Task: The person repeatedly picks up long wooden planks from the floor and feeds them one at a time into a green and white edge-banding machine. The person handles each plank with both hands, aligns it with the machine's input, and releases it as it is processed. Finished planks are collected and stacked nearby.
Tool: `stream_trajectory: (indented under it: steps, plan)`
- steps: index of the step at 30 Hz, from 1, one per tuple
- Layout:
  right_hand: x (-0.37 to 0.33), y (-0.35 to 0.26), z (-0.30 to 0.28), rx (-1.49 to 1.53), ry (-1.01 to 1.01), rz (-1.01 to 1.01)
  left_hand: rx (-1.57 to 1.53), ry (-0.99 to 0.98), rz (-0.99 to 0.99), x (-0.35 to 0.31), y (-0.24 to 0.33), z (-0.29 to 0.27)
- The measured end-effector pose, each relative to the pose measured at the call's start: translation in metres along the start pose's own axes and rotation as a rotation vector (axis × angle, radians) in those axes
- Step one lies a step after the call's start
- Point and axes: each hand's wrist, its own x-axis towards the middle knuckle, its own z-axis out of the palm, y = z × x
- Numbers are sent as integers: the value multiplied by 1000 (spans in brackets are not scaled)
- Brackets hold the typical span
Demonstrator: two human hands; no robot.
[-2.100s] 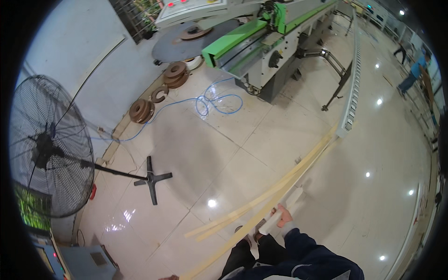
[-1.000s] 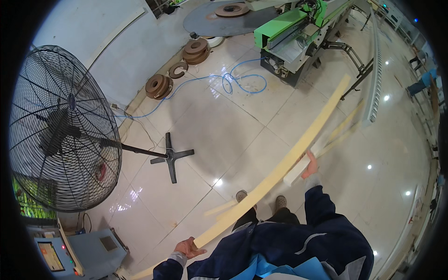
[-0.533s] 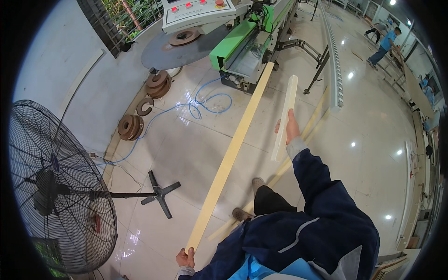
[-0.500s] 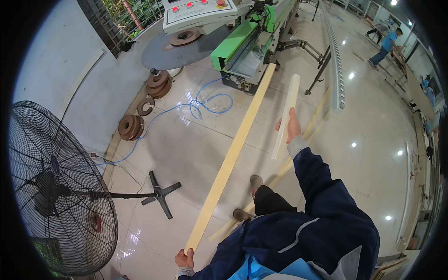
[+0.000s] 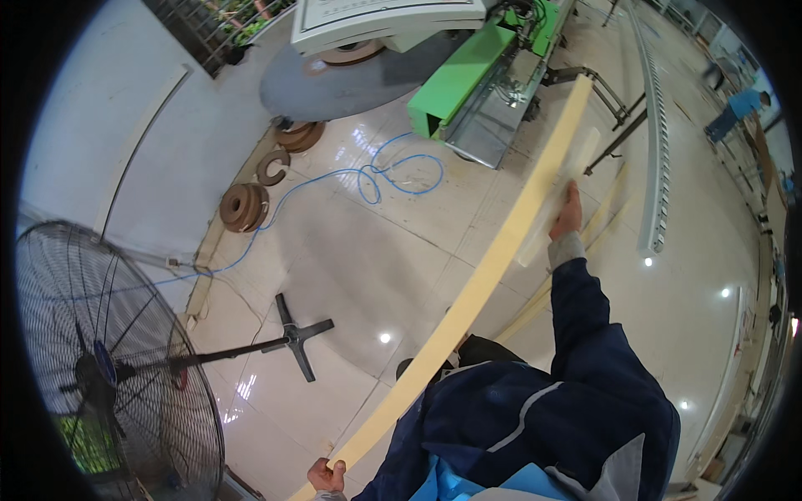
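A long, flat, pale yellow strip (image 5: 493,260) slants across the view from the lower left up to the green machine's right side. My left hand (image 5: 327,474) is closed around its near part at the lower edge, thumb on top. At the right, my right hand (image 5: 568,214) grips a shorter whitish strip (image 5: 537,235), which lies close alongside the long one. The fingers on its far side are partly hidden. Whether the two strips touch, I cannot tell.
A green machine (image 5: 464,77) with a white control panel (image 5: 384,21) stands ahead. A black pedestal fan (image 5: 117,359) is at the left. Brown coils (image 5: 244,207) and a blue hose (image 5: 368,175) lie on the floor. A metal rail (image 5: 656,159) runs at the right; a person (image 5: 739,110) works beyond.
The long strip's far end has come away from the machine and swung right, beside the short strip. Both hands keep their grips. The view has shifted, lowering the fan in the picture.
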Motion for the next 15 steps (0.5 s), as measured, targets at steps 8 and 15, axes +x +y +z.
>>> stream_trajectory:
  steps: [8,15]
  plan:
    - [18,27,59,-86,48,34,16,-4,-42,76,-2,-16]
    - [11,49,65,-90,-16,142,-61,-114,46,113,-22,-1]
